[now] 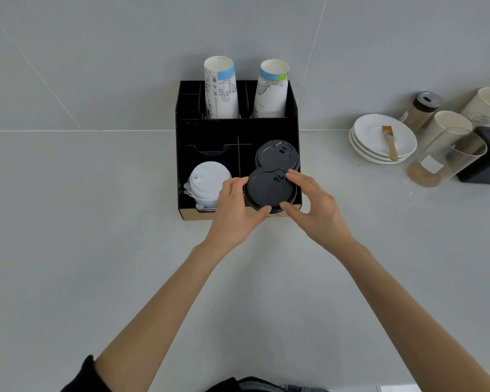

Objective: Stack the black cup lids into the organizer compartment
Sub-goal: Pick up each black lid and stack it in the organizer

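A black organizer stands against the wall on the grey counter. Its front right compartment holds a stack of black cup lids. In front of that stack, over the compartment's front edge, is a second stack of black lids. My left hand grips this stack on its left side and my right hand grips it on the right, thumbs under its near rim. White lids fill the front left compartment. Two stacks of printed paper cups stand in the back compartments.
To the right on the counter are stacked white saucers with a small brush on top, a spice shaker, paper cups, a glass jar with brown powder and a black box.
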Action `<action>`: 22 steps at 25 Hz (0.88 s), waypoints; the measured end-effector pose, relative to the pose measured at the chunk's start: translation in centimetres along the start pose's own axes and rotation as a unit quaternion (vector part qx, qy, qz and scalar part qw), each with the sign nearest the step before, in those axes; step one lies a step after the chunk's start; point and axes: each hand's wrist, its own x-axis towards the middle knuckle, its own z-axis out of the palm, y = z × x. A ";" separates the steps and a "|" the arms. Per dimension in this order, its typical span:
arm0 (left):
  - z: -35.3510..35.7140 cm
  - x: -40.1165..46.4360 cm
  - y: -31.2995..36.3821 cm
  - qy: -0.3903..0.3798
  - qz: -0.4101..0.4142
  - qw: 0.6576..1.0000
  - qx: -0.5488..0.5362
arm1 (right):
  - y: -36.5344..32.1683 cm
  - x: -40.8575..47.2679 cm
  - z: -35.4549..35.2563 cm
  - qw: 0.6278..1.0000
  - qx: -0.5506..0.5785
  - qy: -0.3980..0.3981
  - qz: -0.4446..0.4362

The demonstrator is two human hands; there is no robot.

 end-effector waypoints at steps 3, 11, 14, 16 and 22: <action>0.2 1.8 0.8 0.014 -0.001 1.000 0.001 | 0.2 1.8 -0.6 1.000 -0.011 0.002 0.003; 2.0 6.1 1.3 0.057 -0.010 0.998 0.030 | 1.2 6.2 -1.3 1.000 -0.020 -0.018 0.015; 2.6 7.0 1.1 0.062 -0.029 0.997 0.030 | 1.8 7.5 -1.2 0.999 -0.027 -0.036 0.015; 2.9 7.3 0.9 0.064 -0.037 0.997 0.034 | 2.2 8.0 -1.1 0.998 -0.036 -0.045 0.015; 3.5 7.5 0.6 0.056 -0.046 0.997 0.031 | 2.9 8.3 -1.0 0.997 -0.043 -0.062 0.024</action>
